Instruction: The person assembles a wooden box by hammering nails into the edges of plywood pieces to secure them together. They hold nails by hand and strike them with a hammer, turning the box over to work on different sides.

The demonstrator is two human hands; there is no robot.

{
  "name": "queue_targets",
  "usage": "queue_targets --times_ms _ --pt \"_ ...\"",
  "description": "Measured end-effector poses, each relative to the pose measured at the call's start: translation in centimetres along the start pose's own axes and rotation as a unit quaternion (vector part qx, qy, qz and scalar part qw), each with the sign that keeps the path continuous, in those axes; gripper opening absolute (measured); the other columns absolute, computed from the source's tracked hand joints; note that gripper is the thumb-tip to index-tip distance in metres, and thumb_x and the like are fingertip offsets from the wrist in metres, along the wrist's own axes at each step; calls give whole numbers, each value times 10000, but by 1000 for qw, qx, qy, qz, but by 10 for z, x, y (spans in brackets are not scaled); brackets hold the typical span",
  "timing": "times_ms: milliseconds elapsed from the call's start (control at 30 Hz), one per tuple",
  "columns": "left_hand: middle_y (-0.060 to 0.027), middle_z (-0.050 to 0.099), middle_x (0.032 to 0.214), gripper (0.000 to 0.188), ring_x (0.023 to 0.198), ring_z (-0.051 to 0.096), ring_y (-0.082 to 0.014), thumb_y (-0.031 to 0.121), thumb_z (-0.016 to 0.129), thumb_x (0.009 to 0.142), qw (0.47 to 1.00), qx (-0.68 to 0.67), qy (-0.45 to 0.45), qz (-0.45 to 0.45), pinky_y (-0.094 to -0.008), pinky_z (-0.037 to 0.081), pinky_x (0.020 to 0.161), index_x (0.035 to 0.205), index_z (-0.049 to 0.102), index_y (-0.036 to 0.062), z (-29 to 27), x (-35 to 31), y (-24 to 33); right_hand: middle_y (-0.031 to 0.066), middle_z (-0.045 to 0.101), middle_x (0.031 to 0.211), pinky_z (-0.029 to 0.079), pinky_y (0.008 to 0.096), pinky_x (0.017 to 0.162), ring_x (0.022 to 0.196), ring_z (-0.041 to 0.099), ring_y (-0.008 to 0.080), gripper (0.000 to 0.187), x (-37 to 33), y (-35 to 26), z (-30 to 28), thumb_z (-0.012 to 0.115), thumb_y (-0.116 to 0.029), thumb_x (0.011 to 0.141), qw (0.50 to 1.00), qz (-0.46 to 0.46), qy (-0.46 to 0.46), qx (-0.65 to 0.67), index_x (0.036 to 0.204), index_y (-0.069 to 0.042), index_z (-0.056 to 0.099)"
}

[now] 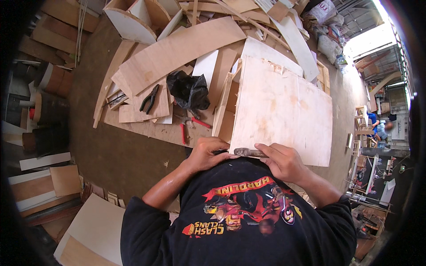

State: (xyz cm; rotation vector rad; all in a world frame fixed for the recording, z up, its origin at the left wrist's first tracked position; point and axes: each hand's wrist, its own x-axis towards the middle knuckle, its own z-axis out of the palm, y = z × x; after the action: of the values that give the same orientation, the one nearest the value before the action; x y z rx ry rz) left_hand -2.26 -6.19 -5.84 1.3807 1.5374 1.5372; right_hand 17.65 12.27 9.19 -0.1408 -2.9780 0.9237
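Observation:
In front of me lies a box-like piece [284, 111] with a pale plywood top and an open left side. My left hand [209, 153] is at its near left corner, with fingers bent and thumb and fingertips together against the edge. Whatever they pinch there is too small to make out. My right hand [282, 162] is closed around a short, dark brown, worn tool with a blunt rounded end [246, 152]. The tool lies level along the near edge of the top and points toward my left hand. The rest of it is hidden by my fingers.
Left of the box, the worktable bears black-handled pliers [150, 99], red-handled pliers [183, 133], a crumpled black plastic bag [188, 90] and a long plywood strip [177, 55]. Board offcuts pile up behind. A person [382, 128] sits far right. Panels [93, 230] stand at lower left.

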Motion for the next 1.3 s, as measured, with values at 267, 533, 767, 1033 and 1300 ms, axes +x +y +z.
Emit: queue_targets --times_ms 267,533,767,1033,1300 --pt "-150 757 865 225 784 743 -287 174 880 832 1000 4 7 8 -371 561 690 927 777 -2 0 0 -1 154 654 863 533 414 664 740 654 328 496 -3 4 4 724 -3 860 1000 5 7 0 1350 7 643" --pt "-147 768 903 229 807 751 -294 140 877 828 1000 7 -2 8 -373 563 710 965 769 -8 -1 -1 -3 140 635 831 526 416 659 730 647 318 507 -2 8 4 731 -8 847 1000 2 13 -21 1346 21 643" --pt "-137 766 915 539 784 748 -284 141 863 850 997 -67 35 12 -380 570 706 1351 675 82 6 1 1 147 621 823 510 417 645 710 630 317 509 -2 10 6 738 -4 845 998 9 51 21 1344 34 642" --pt "-92 688 781 586 714 694 -286 145 853 833 991 82 -51 93 -398 541 655 1390 673 164 -13 3 -6 145 597 804 498 411 654 712 613 318 519 0 9 5 739 1 848 998 20 35 39 1355 33 635" --pt "-116 727 871 653 747 710 -304 42 856 768 989 69 -61 120 -410 547 669 1383 677 162 -16 5 -14 148 601 805 498 410 653 705 612 313 502 -1 7 5 747 -13 863 999 22 24 39 1350 36 637"
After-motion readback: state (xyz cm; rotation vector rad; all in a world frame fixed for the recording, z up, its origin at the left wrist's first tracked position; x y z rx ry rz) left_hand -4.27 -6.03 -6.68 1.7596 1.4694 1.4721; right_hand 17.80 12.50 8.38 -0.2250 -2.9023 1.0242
